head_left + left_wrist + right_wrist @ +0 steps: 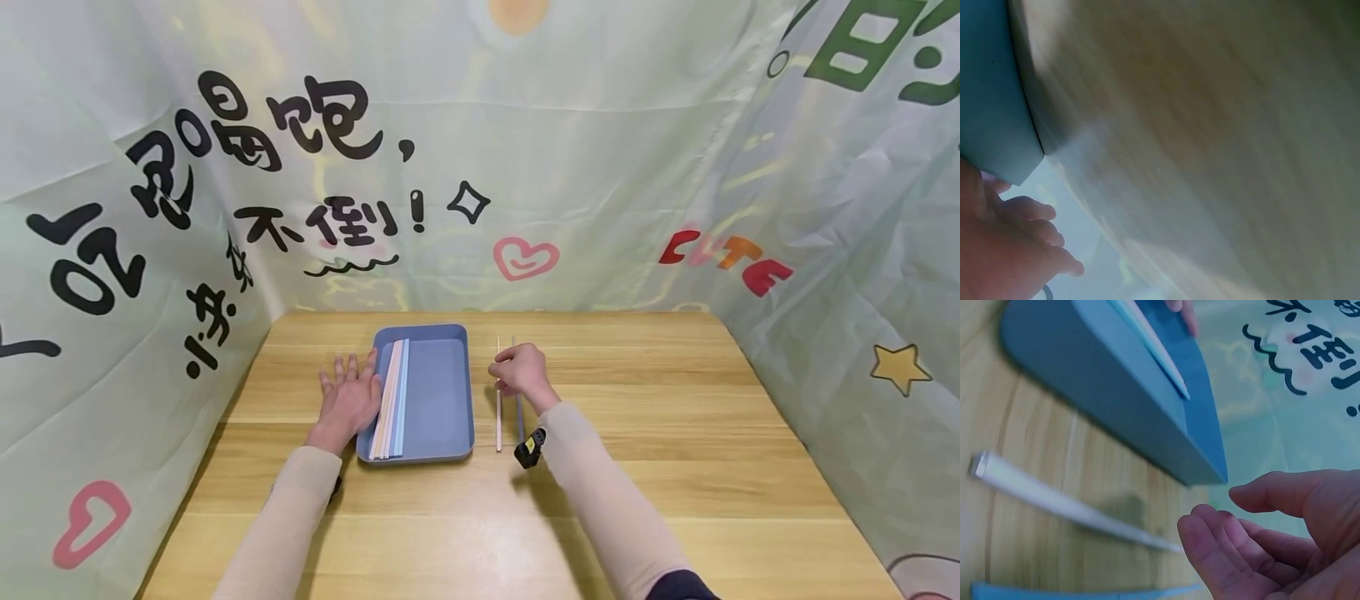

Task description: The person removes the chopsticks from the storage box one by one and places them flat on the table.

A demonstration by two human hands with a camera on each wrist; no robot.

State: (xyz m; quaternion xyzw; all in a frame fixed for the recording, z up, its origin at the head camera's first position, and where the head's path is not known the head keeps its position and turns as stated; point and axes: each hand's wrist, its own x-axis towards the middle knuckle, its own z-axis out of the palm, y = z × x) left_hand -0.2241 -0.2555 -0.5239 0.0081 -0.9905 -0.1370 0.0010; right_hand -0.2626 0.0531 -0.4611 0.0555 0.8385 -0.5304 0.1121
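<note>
A blue-grey tray lies on the table with a row of pastel chopsticks, pink, white and light blue, along its left side. My left hand rests at the tray's left rim, fingers spread and straight. Right of the tray lie a pale pink chopstick and a blue-grey chopstick, roughly parallel and a little apart. Over these two is my right hand, its fingers loosely bent. In the right wrist view a gap shows between thumb and fingertips, with nothing held.
The wooden table reaches back to a printed cloth that hangs behind it and along both sides. A small black device sits on my right wrist, by the sleeve cuff.
</note>
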